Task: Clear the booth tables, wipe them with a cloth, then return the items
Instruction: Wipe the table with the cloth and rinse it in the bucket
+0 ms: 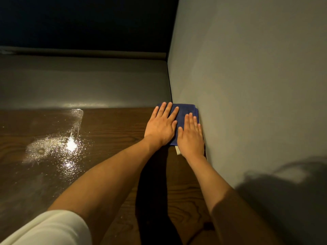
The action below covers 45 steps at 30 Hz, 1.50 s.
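Both hands lie flat, the left hand [160,127] and right hand [191,137] pressing the folded dark blue cloth [184,110] at the brown wooden table's [109,131] far right corner; best push evenly, hugging the grey wall [247,85].

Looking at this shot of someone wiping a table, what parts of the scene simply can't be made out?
Head view, the only one:
- Most of the blue cloth lies under the left hand and right hand.
- A pale edge at the cloth's near end is mostly covered by the right hand; unclear what it is.
- The wooden table is cut off by the picture's left and bottom edges.
- Above the grey seat all is too dark.
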Available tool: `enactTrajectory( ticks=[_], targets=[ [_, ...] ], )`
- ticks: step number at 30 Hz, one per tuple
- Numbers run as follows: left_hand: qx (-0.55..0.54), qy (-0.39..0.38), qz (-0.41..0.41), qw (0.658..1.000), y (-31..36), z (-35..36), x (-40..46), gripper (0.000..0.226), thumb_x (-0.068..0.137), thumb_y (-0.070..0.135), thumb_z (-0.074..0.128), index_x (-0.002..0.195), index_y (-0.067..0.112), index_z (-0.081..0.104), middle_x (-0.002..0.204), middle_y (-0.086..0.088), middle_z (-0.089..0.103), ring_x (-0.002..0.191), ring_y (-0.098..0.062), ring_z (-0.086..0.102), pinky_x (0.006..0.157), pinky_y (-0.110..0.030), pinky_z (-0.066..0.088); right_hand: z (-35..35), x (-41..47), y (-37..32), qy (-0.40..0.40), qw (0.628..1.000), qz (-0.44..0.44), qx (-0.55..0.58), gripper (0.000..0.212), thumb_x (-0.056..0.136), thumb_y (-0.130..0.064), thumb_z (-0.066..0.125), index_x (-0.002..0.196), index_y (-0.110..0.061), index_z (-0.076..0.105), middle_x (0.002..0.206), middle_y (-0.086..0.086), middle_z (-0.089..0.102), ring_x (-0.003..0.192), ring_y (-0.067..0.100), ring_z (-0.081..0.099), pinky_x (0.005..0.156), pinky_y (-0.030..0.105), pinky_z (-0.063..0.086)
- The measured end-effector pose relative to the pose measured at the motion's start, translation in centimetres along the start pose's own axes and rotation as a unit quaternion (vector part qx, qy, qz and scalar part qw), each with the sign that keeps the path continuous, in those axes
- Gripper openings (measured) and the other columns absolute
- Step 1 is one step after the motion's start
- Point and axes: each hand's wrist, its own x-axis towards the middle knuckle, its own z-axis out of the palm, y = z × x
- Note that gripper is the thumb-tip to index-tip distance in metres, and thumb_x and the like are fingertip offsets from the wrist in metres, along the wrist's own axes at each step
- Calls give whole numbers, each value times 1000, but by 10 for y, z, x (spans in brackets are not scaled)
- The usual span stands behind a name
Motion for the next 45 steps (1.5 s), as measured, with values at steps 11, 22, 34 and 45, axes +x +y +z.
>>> enactTrajectory(
  ticks=[11, 22, 34, 45],
  targets=[
    [-33, -43, 19, 998, 10, 18, -118, 58, 105, 45, 8, 158, 29, -8, 167, -2, -11, 150, -18, -22, 121, -37, -15, 19, -127, -10, -30, 999, -13, 39, 70, 91, -49, -10, 153, -18, -12, 166, 2, -7, 151, 12, -10, 122, 31, -9],
    [-9, -34, 39, 999, 13, 26, -146, 60, 102, 45, 24, 159, 25, 18, 165, -8, 21, 154, -26, 12, 123, -40, 2, 25, -158, -11, -26, 999, 17, 8, 62, 106, -42, 10, 152, -8, 34, 157, 9, 38, 144, 22, 38, 117, 34, 13],
    [18, -16, 18, 1000, 11, 7, 2, 59, 108, 43, 16, 162, 25, 2, 170, -5, -1, 156, -25, -7, 125, -41, -6, 6, -12, 8, -2, 1000, 14, -8, 61, 108, -39, 17, 158, -12, -7, 168, 7, -4, 155, 20, -5, 124, 32, -3],
    [25, -30, 43, 998, 17, 13, -25, 59, 108, 45, 14, 162, 27, 0, 170, -4, -5, 156, -24, -10, 124, -41, -8, 9, -47, 15, -5, 1000, 16, -6, 62, 108, -40, 17, 159, -13, -6, 168, 6, -4, 155, 20, -4, 124, 32, -2]
  ],
)
